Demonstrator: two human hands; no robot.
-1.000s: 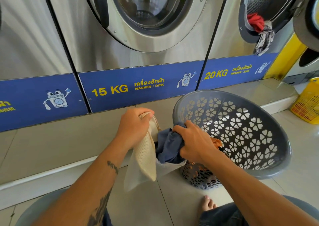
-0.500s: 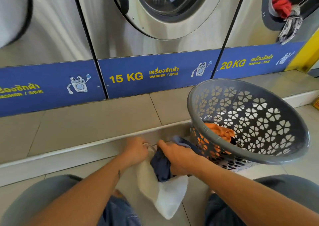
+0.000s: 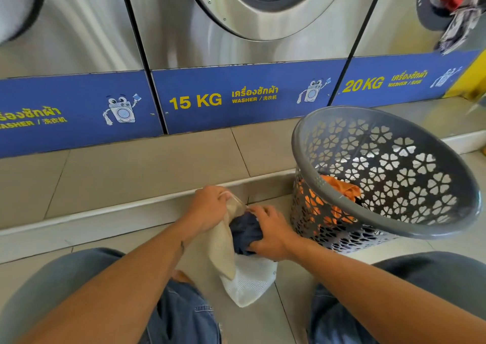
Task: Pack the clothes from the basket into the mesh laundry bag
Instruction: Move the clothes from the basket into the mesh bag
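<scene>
My left hand (image 3: pixel 207 208) grips the top edge and drawstring of a cream and white mesh laundry bag (image 3: pixel 252 283), which rests on the floor between my knees. My right hand (image 3: pixel 271 232) is closed on a dark blue garment (image 3: pixel 244 232) and holds it in the bag's mouth. To the right a grey perforated basket (image 3: pixel 447 222) leans toward me, with an orange garment (image 3: pixel 339 186) and some darker cloth inside.
A raised tiled step (image 3: pixel 136 170) runs in front of a row of steel washers with blue 15 KG and 20 KG panels. Red and patterned clothes (image 3: pixel 457 7) hang from the right washer's open door. My denim-clad legs fill the lower corners.
Both hands have lowered the bag from beside the basket rim to the floor. The blue garment has gone deeper into the bag's mouth. The camera has tilted down and to the left.
</scene>
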